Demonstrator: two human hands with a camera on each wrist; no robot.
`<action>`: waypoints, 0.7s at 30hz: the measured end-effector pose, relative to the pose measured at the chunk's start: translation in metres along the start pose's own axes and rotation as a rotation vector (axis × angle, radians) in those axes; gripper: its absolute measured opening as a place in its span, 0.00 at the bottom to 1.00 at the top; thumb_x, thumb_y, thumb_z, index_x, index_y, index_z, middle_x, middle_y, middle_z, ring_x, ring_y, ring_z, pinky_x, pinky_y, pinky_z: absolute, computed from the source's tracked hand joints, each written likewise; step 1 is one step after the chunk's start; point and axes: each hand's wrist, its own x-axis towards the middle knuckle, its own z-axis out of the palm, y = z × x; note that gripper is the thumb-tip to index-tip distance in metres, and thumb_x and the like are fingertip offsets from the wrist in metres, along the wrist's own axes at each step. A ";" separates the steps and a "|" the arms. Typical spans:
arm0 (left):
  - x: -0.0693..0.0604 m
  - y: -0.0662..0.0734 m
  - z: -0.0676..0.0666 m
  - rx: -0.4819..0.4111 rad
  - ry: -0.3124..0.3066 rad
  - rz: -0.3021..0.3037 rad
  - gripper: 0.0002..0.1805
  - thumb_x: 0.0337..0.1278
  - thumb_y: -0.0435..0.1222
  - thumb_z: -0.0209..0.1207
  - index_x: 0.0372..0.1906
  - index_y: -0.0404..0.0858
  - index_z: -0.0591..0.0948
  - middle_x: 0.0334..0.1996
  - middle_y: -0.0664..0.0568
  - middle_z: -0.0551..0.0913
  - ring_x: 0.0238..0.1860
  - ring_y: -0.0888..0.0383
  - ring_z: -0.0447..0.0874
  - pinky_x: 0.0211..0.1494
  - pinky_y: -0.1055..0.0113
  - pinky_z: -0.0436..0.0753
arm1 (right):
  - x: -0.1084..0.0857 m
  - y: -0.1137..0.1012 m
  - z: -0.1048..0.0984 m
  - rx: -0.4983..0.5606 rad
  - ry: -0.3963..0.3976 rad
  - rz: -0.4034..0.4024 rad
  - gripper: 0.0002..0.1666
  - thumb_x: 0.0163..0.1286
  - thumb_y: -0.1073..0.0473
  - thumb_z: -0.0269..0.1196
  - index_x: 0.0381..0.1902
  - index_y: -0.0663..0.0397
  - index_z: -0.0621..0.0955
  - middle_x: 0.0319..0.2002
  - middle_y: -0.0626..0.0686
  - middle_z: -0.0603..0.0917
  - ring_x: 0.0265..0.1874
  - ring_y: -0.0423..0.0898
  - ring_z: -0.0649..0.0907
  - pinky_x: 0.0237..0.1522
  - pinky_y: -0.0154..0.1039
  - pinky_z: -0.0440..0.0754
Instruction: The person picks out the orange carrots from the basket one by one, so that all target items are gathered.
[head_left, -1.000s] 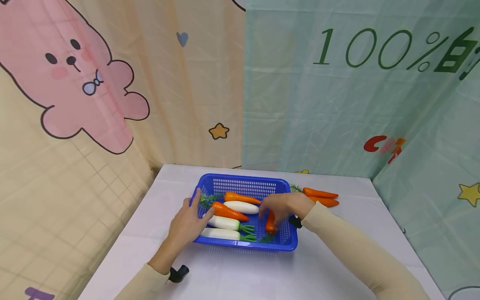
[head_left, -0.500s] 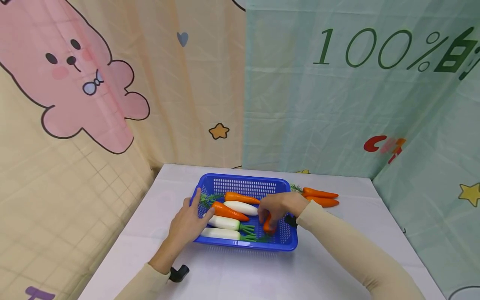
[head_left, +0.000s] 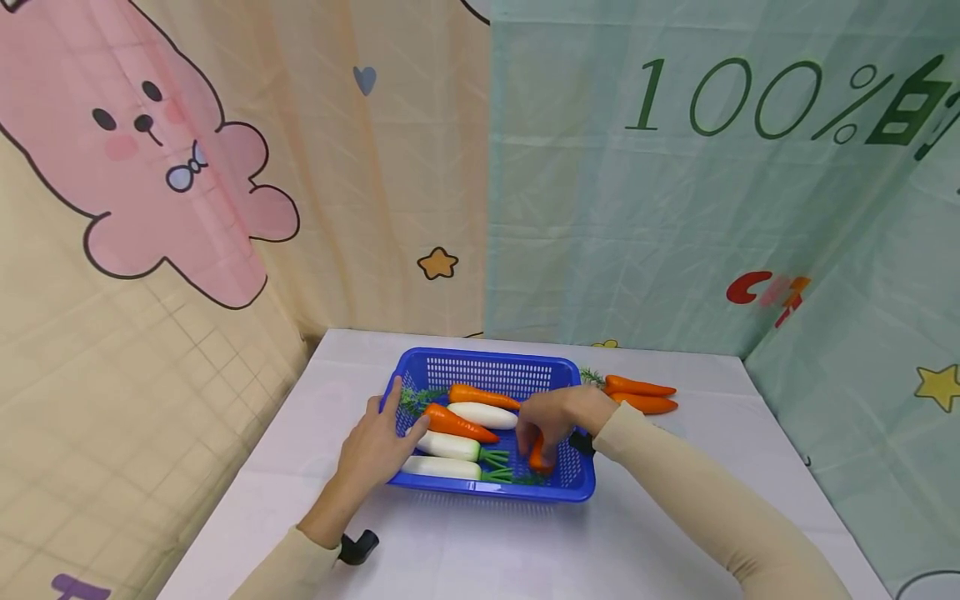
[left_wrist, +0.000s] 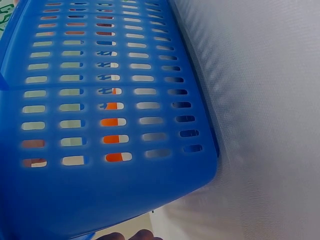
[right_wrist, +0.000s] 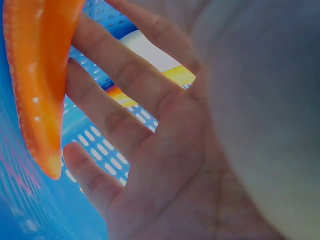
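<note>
A blue slotted basket (head_left: pixel 487 490) holds carrots and white radishes; its outer wall fills much of the left wrist view. My left hand (head_left: pixel 375 442) rests on its left rim with the index finger stretched along it and the thumb reaching inside. My right hand (head_left: pixel 558 412) is inside the right part and pinches an orange carrot (head_left: pixel 538 457), whose green fronds lie toward the front wall. In the right wrist view, fingertips touch the carrot's side, and the thumb is hidden. Left of this hand lie two carrots, a white radish (head_left: pixel 483 415) and two green-topped radishes.
Two more carrots (head_left: pixel 645 405) with green fronds lie on the white table (head_left: pixel 660 508), to the right of the basket. Printed curtains (head_left: pixel 480 208) stand behind and beside the table.
My right hand has moved slightly left within the basket, and its fingers have closed round the carrot there. That carrot has shifted slightly. The left hand has stayed on the rim.
</note>
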 end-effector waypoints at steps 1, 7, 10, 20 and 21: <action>0.000 0.000 0.000 -0.001 0.000 0.000 0.55 0.84 0.63 0.63 0.98 0.40 0.53 0.80 0.22 0.74 0.59 0.29 0.92 0.59 0.35 0.97 | 0.000 -0.001 0.000 0.001 -0.006 0.000 0.15 0.70 0.55 0.86 0.50 0.29 0.96 0.47 0.36 0.92 0.51 0.39 0.86 0.74 0.51 0.91; -0.001 0.001 0.000 -0.003 -0.003 -0.001 0.56 0.83 0.63 0.63 0.98 0.40 0.53 0.80 0.21 0.73 0.60 0.28 0.91 0.59 0.34 0.96 | -0.001 -0.003 0.000 0.000 -0.031 -0.001 0.14 0.70 0.55 0.86 0.47 0.27 0.96 0.45 0.35 0.91 0.50 0.40 0.86 0.72 0.50 0.91; -0.001 0.000 0.000 0.000 -0.004 -0.003 0.56 0.83 0.63 0.63 0.98 0.40 0.53 0.80 0.21 0.73 0.61 0.27 0.91 0.60 0.33 0.96 | -0.001 -0.004 0.000 0.002 -0.034 0.003 0.14 0.69 0.54 0.87 0.45 0.27 0.95 0.44 0.36 0.91 0.49 0.40 0.86 0.71 0.49 0.91; 0.000 0.000 0.001 -0.001 -0.005 -0.011 0.56 0.83 0.63 0.62 0.98 0.41 0.52 0.81 0.22 0.73 0.63 0.26 0.91 0.62 0.32 0.95 | -0.005 -0.003 0.000 0.008 0.000 0.033 0.14 0.69 0.52 0.87 0.48 0.29 0.95 0.46 0.37 0.90 0.50 0.42 0.85 0.71 0.50 0.91; 0.000 0.000 0.001 0.000 -0.003 -0.010 0.56 0.83 0.63 0.62 0.98 0.41 0.52 0.81 0.22 0.72 0.63 0.26 0.91 0.62 0.32 0.95 | -0.005 -0.002 0.000 0.011 0.007 0.032 0.14 0.69 0.52 0.87 0.49 0.30 0.95 0.46 0.37 0.90 0.50 0.42 0.85 0.71 0.50 0.91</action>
